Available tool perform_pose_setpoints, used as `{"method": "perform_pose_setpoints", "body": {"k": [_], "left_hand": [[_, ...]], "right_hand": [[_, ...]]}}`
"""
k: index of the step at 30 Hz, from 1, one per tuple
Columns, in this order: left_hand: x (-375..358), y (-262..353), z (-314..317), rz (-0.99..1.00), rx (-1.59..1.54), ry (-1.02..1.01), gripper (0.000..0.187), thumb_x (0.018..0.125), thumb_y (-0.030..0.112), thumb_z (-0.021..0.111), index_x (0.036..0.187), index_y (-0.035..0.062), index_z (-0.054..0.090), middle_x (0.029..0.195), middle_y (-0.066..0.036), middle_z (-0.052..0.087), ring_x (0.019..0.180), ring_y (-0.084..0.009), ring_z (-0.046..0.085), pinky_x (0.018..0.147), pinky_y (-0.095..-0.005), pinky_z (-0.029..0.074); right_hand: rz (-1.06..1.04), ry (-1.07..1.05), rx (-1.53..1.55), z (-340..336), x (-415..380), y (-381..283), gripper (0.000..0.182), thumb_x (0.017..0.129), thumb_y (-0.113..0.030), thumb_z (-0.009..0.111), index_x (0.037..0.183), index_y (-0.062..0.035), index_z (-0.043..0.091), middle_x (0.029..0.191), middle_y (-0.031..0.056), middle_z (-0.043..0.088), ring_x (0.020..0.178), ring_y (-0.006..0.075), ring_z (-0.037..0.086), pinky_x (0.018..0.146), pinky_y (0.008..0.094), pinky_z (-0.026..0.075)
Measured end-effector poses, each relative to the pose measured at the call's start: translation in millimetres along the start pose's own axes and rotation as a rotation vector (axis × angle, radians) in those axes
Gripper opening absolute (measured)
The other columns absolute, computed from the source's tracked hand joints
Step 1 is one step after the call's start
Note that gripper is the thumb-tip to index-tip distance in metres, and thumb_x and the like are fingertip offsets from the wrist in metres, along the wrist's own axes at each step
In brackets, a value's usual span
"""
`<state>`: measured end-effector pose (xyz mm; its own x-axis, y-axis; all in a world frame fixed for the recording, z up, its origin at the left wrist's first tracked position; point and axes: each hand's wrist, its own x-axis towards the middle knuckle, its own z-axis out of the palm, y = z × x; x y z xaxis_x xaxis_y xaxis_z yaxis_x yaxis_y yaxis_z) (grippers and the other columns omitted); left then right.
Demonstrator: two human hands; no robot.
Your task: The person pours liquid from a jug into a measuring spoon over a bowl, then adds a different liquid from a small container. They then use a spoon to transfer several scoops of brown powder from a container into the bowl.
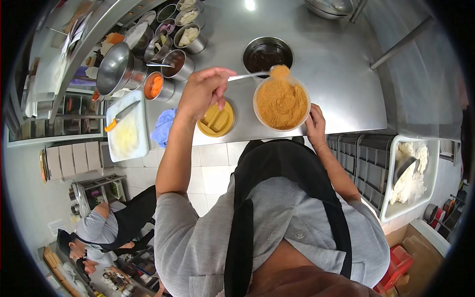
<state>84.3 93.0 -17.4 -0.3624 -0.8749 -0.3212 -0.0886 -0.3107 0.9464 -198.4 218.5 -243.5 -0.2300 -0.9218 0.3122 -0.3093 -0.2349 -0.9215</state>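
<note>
My left hand (pixel 205 91) is closed around the handle of a metal spoon (pixel 245 76), whose bowl is heaped with orange-brown powder (pixel 280 73). The spoon's bowl is over the far rim of a round plastic tub (pixel 308 110) filled with the same powder, close to a metal pot (pixel 246 55) of dark liquid. My right hand (pixel 315 123) grips the tub's right side, its fingertips partly hidden. Below my left hand, a yellow round lid (pixel 216 120) lies on the steel counter (pixel 341 64).
A white cutting board (pixel 140 143) with an orange-handled knife (pixel 122 116) lies at the left, beside a blue cloth (pixel 163 129). Several metal containers (pixel 197 44) of ingredients stand behind. A white bin (pixel 388 198) is at the right. Co-workers (pixel 118 222) are at lower left.
</note>
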Motion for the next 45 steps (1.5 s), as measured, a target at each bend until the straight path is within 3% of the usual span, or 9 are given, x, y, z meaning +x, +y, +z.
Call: {"method": "perform_pose_setpoints", "body": {"k": [4, 7, 13, 19, 25, 32, 36, 39, 45], "left_hand": [[21.6, -20.4, 13.2, 0.212, 0.467, 0.144, 0.024, 0.094, 0.014, 0.053, 0.109, -0.0019, 0.063, 0.068, -0.004, 0.057, 0.053, -0.0121, 0.053, 0.051, -0.0267, 0.048], [39.6, -54.7, 6.4, 0.990, 1.148, 0.201, 0.021, 0.092, 0.010, 0.054, 0.109, 0.0038, 0.065, 0.081, -0.012, 0.065, 0.067, -0.0255, 0.063, 0.063, -0.0363, 0.053], [-33.4, -20.6, 18.5, 0.789, 0.950, 0.028, 0.021, 0.092, 0.008, 0.055, 0.110, -0.0004, 0.063, 0.104, -0.019, 0.067, 0.088, -0.0317, 0.065, 0.077, -0.0387, 0.052], [-23.7, -84.1, 36.8, 0.718, 1.019, -0.070, 0.021, 0.093, 0.009, 0.054, 0.109, 0.0005, 0.063, 0.090, -0.012, 0.068, 0.079, -0.0235, 0.067, 0.069, -0.0333, 0.052], [-23.0, -49.6, 29.0, -0.088, 0.352, -0.096, 0.021, 0.094, 0.012, 0.052, 0.100, -0.0028, 0.065, 0.064, -0.006, 0.058, 0.052, -0.0168, 0.060, 0.049, -0.0284, 0.048], [-7.6, -7.7, -2.7, 0.017, 0.054, -0.012, 0.021, 0.093, 0.010, 0.052, 0.103, -0.0042, 0.065, 0.061, -0.001, 0.050, 0.043, -0.0101, 0.048, 0.042, -0.0239, 0.042], [8.6, -6.9, 11.1, 0.190, 0.366, 0.123, 0.021, 0.094, 0.011, 0.053, 0.108, 0.0003, 0.065, 0.066, -0.005, 0.056, 0.051, -0.0120, 0.052, 0.051, -0.0279, 0.048], [17.0, -25.0, 20.3, 0.939, 1.093, 0.218, 0.022, 0.095, 0.013, 0.052, 0.110, 0.0022, 0.064, 0.081, -0.012, 0.065, 0.065, -0.0219, 0.061, 0.063, -0.0326, 0.051], [-33.2, -17.8, 21.8, 0.758, 0.972, -0.020, 0.021, 0.094, 0.010, 0.052, 0.110, 0.0019, 0.063, 0.096, -0.019, 0.066, 0.085, -0.0338, 0.065, 0.075, -0.0394, 0.051]], "right_hand": [[-0.014, -0.004, -0.011, -0.5, 0.7, -2.0, 0.029, 0.088, -0.015, 0.060, 0.109, 0.0052, 0.060, 0.112, 0.0184, 0.059, 0.106, 0.0296, 0.057, 0.094, 0.0357, 0.043], [-0.040, -0.008, -0.029, -1.0, 0.7, 2.2, 0.029, 0.089, -0.015, 0.060, 0.109, 0.0048, 0.060, 0.112, 0.0183, 0.060, 0.106, 0.0298, 0.057, 0.094, 0.0359, 0.044], [-0.012, 0.002, -0.028, -0.7, 0.3, 0.8, 0.030, 0.089, -0.018, 0.060, 0.109, 0.0039, 0.060, 0.112, 0.0181, 0.060, 0.105, 0.0305, 0.057, 0.093, 0.0365, 0.044], [-0.020, 0.004, -0.018, 0.9, 0.5, 1.8, 0.030, 0.090, -0.019, 0.059, 0.109, 0.0040, 0.060, 0.112, 0.0179, 0.060, 0.106, 0.0299, 0.057, 0.094, 0.0362, 0.043], [-0.011, 0.002, -0.007, 0.7, 0.1, 2.2, 0.029, 0.089, -0.017, 0.060, 0.109, 0.0043, 0.060, 0.112, 0.0182, 0.060, 0.106, 0.0295, 0.056, 0.095, 0.0360, 0.043], [-0.006, 0.004, -0.009, 0.8, 0.3, 1.3, 0.029, 0.089, -0.017, 0.060, 0.109, 0.0044, 0.060, 0.113, 0.0180, 0.060, 0.106, 0.0291, 0.057, 0.094, 0.0358, 0.043], [-0.019, 0.003, -0.024, 0.6, 1.5, -2.4, 0.029, 0.089, -0.017, 0.060, 0.109, 0.0044, 0.060, 0.113, 0.0177, 0.060, 0.106, 0.0291, 0.057, 0.094, 0.0359, 0.043], [-0.015, -0.001, -0.021, 0.0, 0.7, -3.0, 0.030, 0.089, -0.018, 0.060, 0.109, 0.0045, 0.060, 0.113, 0.0179, 0.060, 0.106, 0.0293, 0.057, 0.094, 0.0360, 0.043], [-0.007, 0.002, -0.020, -1.2, -0.4, 0.8, 0.033, 0.090, -0.022, 0.059, 0.109, 0.0049, 0.060, 0.113, 0.0186, 0.059, 0.106, 0.0304, 0.057, 0.094, 0.0365, 0.043]]}}
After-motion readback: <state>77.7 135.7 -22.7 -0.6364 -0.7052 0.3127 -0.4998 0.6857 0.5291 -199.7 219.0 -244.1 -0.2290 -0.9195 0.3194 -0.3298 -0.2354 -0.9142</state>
